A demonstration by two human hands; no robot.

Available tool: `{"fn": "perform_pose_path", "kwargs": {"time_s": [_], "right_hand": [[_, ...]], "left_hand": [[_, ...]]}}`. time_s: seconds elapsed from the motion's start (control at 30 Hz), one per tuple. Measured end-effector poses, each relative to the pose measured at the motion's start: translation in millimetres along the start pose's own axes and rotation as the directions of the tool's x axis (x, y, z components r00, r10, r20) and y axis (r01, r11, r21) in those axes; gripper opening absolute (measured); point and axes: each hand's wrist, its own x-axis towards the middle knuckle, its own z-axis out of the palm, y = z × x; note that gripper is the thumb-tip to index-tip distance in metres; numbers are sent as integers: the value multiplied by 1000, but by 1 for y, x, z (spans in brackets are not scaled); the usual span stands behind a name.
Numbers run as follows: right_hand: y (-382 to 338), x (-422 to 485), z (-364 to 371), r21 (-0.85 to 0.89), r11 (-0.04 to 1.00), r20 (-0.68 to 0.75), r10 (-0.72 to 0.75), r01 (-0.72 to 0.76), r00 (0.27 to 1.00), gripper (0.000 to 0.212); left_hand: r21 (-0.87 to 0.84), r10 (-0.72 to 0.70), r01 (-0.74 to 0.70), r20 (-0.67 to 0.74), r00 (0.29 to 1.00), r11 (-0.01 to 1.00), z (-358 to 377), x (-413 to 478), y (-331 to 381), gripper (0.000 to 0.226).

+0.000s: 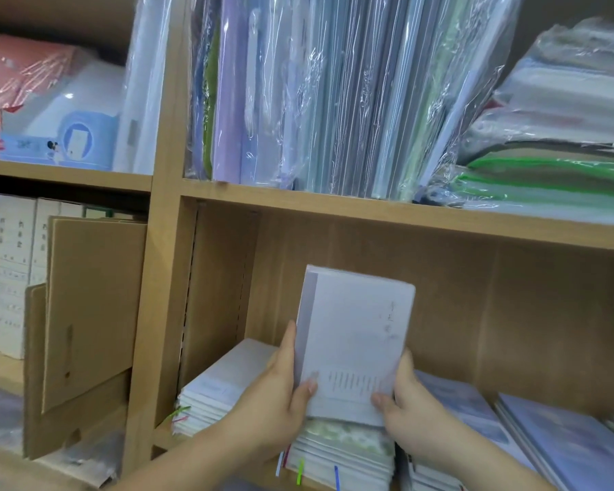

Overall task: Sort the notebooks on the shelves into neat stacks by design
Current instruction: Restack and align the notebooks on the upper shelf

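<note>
A pale lavender notebook (355, 338) with a grey spine stands upright in the lower shelf opening, held between both hands. My left hand (280, 391) grips its left edge, thumb on the cover. Gripping the lower right corner is my right hand (404, 398). The notebook's bottom edge rests on a stack with a green patterned cover (341, 444). A white notebook stack (224, 388) lies to the left. Blue-violet notebooks (560, 441) lie in stacks to the right.
The wooden shelf board (404, 214) above carries upright plastic-wrapped folders (334, 101) and a leaning pile of wrapped sleeves (564, 136). Cardboard pieces (93, 306) and white boxes (11, 264) fill the left compartment. The shelf's back panel (511, 313) shows bare behind the notebooks.
</note>
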Motion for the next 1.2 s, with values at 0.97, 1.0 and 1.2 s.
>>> {"fn": "perform_pose_path", "kwargs": {"time_s": [0.97,1.0,1.2], "right_hand": [[-32,-35,-21,-26,1000,131,3,1,991,26],[-37,-36,-23,2,1000,119,30,-31,992,21],[-50,-47,-22,93,949,138,288,-302,947,38]], "left_hand": [[-68,-138,141,42,989,988,-27,-22,8,34],[-122,-180,181,22,984,976,-29,-22,14,33],[-254,-457,482,153,876,839,-31,-7,38,29]]}}
